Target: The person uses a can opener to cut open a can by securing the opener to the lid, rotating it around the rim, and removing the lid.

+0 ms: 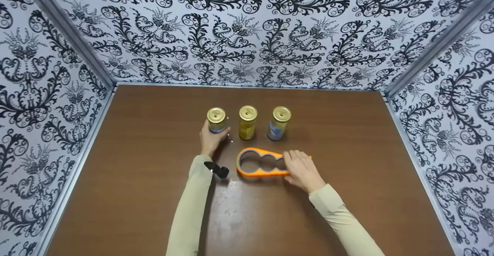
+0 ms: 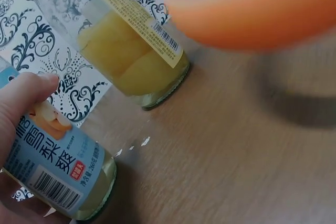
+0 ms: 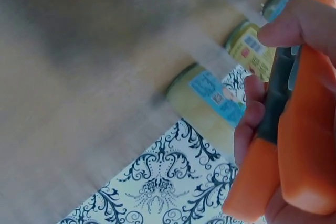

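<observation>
My left hand [image 1: 211, 138] grips a glass jar [image 1: 216, 115] with a gold lid, leftmost of a row of three. In the left wrist view its label [image 2: 63, 156] is light blue with a pear picture and a barcode, and my thumb lies across it. My right hand [image 1: 303, 169] holds an orange and grey jar opener [image 1: 256, 174] by its handles, nearer to me than the row. Its scalloped loop points left, above the table. In the right wrist view, fingers and thumb wrap the opener's two handles [image 3: 307, 150].
A middle jar [image 1: 247, 126] with yellow fruit and a yellow label stands beside the gripped one. To its right is another gold-lidded jar [image 1: 276, 130] with a blue label. Small water drops [image 2: 145, 141] lie on the brown table [image 1: 154, 194]. Patterned walls [image 1: 247, 47] enclose the back and sides.
</observation>
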`<state>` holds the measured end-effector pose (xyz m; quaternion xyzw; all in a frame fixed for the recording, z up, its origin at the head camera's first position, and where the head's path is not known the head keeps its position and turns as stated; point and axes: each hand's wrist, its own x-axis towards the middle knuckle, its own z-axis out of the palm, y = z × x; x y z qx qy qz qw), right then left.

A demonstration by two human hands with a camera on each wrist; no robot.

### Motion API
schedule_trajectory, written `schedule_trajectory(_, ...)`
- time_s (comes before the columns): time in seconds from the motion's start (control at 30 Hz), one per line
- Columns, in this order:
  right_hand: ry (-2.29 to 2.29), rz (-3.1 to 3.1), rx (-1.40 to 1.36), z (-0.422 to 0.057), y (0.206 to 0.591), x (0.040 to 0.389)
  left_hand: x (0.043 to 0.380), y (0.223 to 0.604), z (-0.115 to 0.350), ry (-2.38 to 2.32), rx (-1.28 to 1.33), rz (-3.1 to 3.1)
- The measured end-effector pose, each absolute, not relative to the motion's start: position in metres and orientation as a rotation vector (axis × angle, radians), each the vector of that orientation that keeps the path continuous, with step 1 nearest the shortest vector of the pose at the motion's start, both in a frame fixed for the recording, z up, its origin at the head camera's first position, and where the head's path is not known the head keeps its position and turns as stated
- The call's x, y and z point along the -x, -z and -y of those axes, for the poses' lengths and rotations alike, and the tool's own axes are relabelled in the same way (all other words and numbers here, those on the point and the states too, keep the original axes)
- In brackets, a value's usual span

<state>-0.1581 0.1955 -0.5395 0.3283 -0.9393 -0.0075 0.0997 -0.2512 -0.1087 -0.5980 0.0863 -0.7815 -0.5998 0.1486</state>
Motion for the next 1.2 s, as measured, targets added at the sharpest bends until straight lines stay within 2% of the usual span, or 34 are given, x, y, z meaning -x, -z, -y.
schedule_trajectory(0.7,-0.422,2.707,-0.905,-0.207,0.491,0.174,0.217,0.589,0.111,1.889,-0.191,2.177)
schedule_trajectory(0.83,-0.486,2.683,-0.903,-0.203,0.484,0.179,0.210,0.581,0.108,1.931,-0.116,2.205)
schedule_trajectory(1.0,-0.536,2.627,-0.931,-0.196,0.481,0.184,0.192,0.552,0.101,2.008,-0.003,2.157)
schedule_trajectory(1.2,-0.537,2.606,-0.951,-0.188,0.478,0.191,0.179,0.533,0.094,2.033,0.010,2.156)
